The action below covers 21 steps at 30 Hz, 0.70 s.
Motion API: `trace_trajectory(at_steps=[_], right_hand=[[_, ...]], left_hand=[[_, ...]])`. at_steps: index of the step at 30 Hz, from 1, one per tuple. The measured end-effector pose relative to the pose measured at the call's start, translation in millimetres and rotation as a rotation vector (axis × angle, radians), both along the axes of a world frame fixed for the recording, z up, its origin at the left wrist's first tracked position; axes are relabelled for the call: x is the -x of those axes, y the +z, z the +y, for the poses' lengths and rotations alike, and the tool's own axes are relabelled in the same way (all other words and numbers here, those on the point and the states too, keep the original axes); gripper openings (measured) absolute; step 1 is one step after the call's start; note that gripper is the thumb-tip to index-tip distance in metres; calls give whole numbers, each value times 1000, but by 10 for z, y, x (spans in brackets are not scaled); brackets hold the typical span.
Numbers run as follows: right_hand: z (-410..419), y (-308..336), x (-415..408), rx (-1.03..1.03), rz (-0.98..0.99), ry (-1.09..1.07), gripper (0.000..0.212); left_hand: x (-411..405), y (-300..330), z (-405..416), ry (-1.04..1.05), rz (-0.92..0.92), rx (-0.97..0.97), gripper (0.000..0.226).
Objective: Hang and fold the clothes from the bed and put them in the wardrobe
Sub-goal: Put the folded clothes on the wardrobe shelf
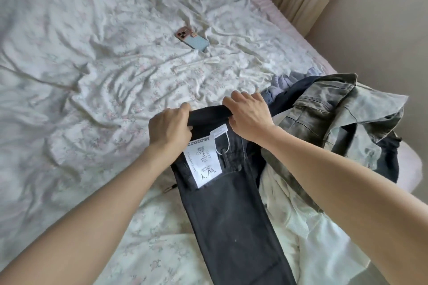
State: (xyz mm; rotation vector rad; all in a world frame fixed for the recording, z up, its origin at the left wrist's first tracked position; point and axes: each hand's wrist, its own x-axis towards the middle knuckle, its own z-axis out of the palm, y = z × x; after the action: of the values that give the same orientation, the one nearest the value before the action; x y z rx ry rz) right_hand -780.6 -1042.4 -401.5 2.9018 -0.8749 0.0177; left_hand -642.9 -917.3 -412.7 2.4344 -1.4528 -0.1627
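1. Presently, left hand (170, 128): fingers curled over the left end of the folded top edge of the black jeans (231, 215), gripping it.
2. Right hand (249, 118): fingers curled over the right end of the same edge, gripping it.
3. Black jeans: lie lengthwise on the bed (92, 76), running from the hands toward the viewer. A white paper tag (202, 164) hangs on a string at the waistband.
4. Handling, judged: denim, fairly heavy, limp but thick; not slippery. Best held at the waistband or at fold corners; the tag may tear.
5. Clothes pile (335, 122): just right of the jeans, touching; washed grey denim on top, white fabric below.
6. Phone (192, 39): well apart, further up the bed.
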Motion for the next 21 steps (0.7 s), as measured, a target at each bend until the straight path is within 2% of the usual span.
trace_trajectory(at_steps=[4,7,10,13,17,21], right_hand=[[251,-134,465,17,40,30,32],[489,-98,802,1,40,68,32],[775,-46,1177,-16,1,123,43],[1033,-125,1515,-44,51,203,48],[1355,-374,1924,-116,129,248,47],[1608,-803,2236,-235,231,190,46]], left_hand=[[424,-166,295,-65,-121,26,30],[738,-184,546,-126,-73,18,40],[1085,-193,911,-217,-15,23,45],[1403,-267,1252,-317,-25,46,55],[1820,-526,1589,-387,-29,-66,65],[2110,-944,1797,-405,27,-207,70]])
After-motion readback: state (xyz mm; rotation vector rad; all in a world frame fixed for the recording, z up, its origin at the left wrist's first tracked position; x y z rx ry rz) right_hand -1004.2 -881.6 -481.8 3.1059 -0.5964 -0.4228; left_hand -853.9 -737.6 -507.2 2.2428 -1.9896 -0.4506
